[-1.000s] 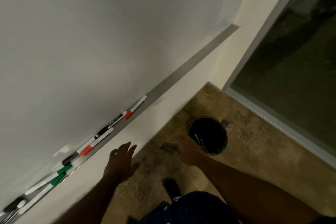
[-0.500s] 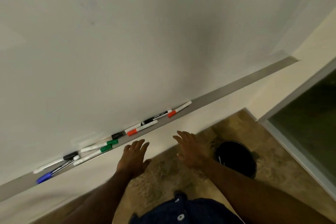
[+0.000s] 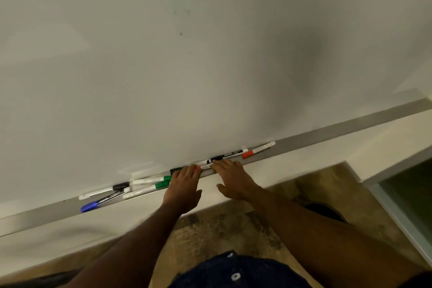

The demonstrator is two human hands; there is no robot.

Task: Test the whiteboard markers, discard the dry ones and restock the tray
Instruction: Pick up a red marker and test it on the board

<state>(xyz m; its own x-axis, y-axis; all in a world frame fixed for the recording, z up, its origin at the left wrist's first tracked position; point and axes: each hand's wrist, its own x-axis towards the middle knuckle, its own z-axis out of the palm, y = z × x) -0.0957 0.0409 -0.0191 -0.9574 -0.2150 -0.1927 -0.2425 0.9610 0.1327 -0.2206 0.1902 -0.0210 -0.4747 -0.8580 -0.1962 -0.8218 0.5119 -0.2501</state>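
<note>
Grey metal tray under the whiteboard held the markers in a loose row. Half a second earlier both hands hung short of it. Now the left hand and right hand, fingers straight and spread, rested on the tray's edge, their tips at a red-capped marker.

The person wears a dark navy garment with small pale buttons; left forearm and right forearm are bare.
</note>
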